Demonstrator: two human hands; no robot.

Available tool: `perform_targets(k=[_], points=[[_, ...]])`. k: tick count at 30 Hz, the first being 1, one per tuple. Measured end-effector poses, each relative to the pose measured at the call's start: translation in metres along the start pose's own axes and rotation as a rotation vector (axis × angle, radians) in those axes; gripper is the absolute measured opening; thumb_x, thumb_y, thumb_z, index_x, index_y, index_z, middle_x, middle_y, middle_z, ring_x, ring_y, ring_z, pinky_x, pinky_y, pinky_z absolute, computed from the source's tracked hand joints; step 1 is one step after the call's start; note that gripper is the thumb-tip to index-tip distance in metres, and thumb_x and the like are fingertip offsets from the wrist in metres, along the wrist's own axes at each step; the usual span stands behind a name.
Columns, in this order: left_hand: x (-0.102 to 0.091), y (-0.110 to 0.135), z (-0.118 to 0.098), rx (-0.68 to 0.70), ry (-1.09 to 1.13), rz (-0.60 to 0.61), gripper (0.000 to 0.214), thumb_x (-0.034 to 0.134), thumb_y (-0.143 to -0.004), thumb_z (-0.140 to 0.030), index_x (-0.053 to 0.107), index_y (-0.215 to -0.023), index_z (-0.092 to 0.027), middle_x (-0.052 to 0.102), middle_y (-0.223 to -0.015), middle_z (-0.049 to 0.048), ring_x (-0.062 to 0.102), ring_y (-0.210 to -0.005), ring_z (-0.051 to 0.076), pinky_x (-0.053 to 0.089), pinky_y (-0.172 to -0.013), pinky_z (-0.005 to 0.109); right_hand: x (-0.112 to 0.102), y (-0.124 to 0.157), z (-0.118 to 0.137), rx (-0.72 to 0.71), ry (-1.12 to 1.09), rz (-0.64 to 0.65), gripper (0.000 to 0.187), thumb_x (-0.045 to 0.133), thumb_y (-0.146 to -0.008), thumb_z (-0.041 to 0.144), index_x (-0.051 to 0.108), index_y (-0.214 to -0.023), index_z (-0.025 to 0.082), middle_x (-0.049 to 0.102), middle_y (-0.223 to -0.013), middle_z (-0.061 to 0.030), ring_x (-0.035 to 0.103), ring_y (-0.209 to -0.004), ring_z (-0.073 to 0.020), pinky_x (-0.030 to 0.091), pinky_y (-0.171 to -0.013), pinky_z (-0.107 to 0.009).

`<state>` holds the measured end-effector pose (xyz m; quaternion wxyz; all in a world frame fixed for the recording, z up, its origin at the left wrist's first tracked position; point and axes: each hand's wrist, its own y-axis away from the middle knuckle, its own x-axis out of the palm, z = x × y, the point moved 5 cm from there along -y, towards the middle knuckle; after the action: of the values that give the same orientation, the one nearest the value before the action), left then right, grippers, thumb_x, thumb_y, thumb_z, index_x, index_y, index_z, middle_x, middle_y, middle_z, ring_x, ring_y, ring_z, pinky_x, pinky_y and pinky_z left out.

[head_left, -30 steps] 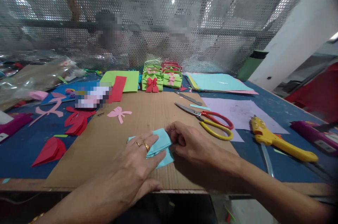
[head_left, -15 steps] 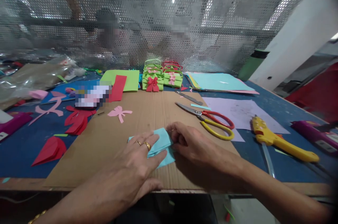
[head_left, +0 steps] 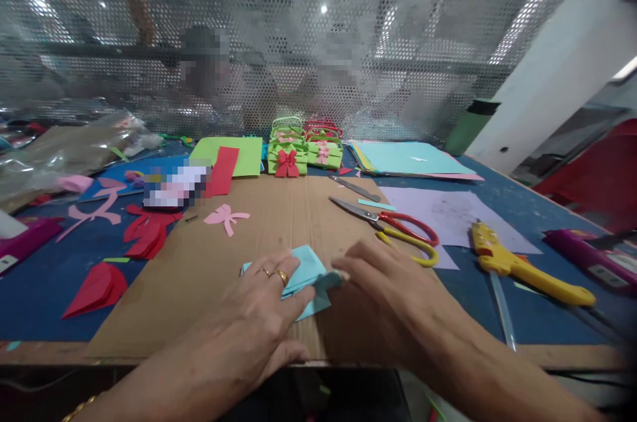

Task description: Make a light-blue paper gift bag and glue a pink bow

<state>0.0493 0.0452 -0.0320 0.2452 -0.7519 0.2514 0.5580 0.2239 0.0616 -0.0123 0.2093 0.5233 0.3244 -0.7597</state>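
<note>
A folded light blue paper [head_left: 309, 269] lies on the brown cardboard sheet [head_left: 239, 236] near the front edge. My left hand [head_left: 259, 319] lies flat on the paper's left part, fingers stretched out, two gold rings showing. My right hand [head_left: 393, 296] is at the paper's right edge, where its fingers lift or pinch a flap; the fingertips are partly blurred.
Red and yellow scissors [head_left: 398, 233] lie right of my hands. A yellow glue gun [head_left: 522, 266] is further right. Green paper baskets with bows [head_left: 298, 151], coloured sheets [head_left: 413, 158], a pink bow [head_left: 226, 216] and red cut-outs [head_left: 146, 233] lie around. People sit behind a perforated screen.
My right hand has moved nearer and a little right, raising the paper's right flap. The left hand has stayed pressed on the paper.
</note>
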Motion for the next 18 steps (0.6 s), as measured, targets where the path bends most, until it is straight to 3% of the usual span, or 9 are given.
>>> perform_targets(k=[4, 9, 18], points=[[0.001, 0.001, 0.000, 0.021, 0.007, -0.045, 0.052, 0.073, -0.086, -0.028, 0.056, -0.136, -0.028, 0.049, -0.147, 0.0127, 0.044, -0.139, 0.035, 0.044, -0.111, 0.057, 0.011, 0.021, 0.023, -0.024, 0.151, -0.017, 0.020, 0.048, -0.090, 0.010, 0.060, -0.105, 0.018, 0.062, -0.092, -0.0078, 0.052, -0.076, -0.0222, 0.040, -0.070, -0.037], [-0.001, 0.002, 0.001, 0.027, 0.011, -0.070, 0.059, 0.077, -0.082, -0.024, 0.056, -0.137, -0.026, 0.050, -0.146, 0.0145, 0.048, -0.135, 0.036, 0.044, -0.110, 0.058, 0.035, 0.018, 0.023, 0.064, 0.287, 0.039, 0.033, 0.055, -0.092, 0.013, 0.056, -0.126, 0.015, 0.063, -0.098, -0.0108, 0.053, -0.079, -0.0232, 0.041, -0.069, -0.038], [-0.002, 0.003, 0.000, 0.039, -0.002, -0.094, 0.061, 0.081, -0.080, -0.029, 0.057, -0.137, -0.026, 0.051, -0.146, 0.0158, 0.044, -0.139, 0.037, 0.043, -0.111, 0.058, 0.037, 0.011, 0.021, 0.076, 0.309, 0.078, 0.030, 0.056, -0.094, 0.015, 0.059, -0.123, 0.021, 0.062, -0.096, -0.0094, 0.050, -0.075, -0.0216, 0.040, -0.067, -0.036]])
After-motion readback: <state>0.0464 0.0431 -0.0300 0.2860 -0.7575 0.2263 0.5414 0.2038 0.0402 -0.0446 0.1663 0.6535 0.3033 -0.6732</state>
